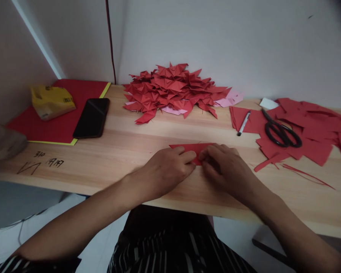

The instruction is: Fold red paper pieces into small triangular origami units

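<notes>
A folded piece of red paper [191, 147] lies on the wooden table between my two hands, its pointed left end showing past my fingers. My left hand [172, 167] is closed on its left part, with the fingers curled and pressed together. On its right part sits my right hand [223, 163], thumb and fingers pinched at the paper's lower edge. Both hands cover much of the paper, so its full shape is hidden. Beyond them, against the wall, rises a heap of folded red paper pieces [170, 89].
Black-handled scissors [282, 134] and a marker pen [243, 123] rest by loose red paper sheets [315, 132] at right. Thin red strips [308, 176] lie nearer. At left are a black phone [91, 118], a yellow packet [52, 101] and red sheets [42, 127]. The table's front edge [227, 216] is close.
</notes>
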The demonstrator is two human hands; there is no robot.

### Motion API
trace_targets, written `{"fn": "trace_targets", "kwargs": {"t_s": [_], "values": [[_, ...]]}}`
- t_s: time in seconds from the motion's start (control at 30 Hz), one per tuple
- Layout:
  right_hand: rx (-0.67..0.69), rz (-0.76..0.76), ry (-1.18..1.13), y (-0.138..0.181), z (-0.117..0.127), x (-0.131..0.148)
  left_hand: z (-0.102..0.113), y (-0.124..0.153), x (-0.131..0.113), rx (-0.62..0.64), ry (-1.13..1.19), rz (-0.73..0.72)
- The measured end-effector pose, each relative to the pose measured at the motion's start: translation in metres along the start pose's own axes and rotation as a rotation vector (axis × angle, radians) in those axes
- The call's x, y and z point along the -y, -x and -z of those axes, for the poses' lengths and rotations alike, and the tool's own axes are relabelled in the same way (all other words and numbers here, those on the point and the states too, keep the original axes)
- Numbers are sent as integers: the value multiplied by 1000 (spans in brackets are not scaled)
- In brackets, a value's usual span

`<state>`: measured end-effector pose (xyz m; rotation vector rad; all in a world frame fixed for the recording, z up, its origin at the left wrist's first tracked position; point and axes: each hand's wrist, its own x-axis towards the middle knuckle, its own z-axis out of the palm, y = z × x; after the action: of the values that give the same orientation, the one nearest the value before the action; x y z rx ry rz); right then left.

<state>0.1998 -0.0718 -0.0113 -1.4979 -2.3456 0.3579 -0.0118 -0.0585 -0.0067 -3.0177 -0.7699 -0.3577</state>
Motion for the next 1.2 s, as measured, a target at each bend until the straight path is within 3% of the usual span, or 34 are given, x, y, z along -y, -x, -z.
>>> {"fn": "trace_targets", "kwargs": {"t_s": [0.23, 0.43, 0.83, 1.2], "values": [[-207, 91, 80, 41, -3, 15, -2, 0, 0, -39, -6, 0], [-242, 163, 178, 49, -16, 34, 1, -2, -1, 21, 22, 31], [-174, 151, 255, 52, -16, 26, 1, 3, 2, -13, 179, 106], [-161, 151, 232, 51, -14, 22, -2, 2, -2, 31, 92, 63]]}}
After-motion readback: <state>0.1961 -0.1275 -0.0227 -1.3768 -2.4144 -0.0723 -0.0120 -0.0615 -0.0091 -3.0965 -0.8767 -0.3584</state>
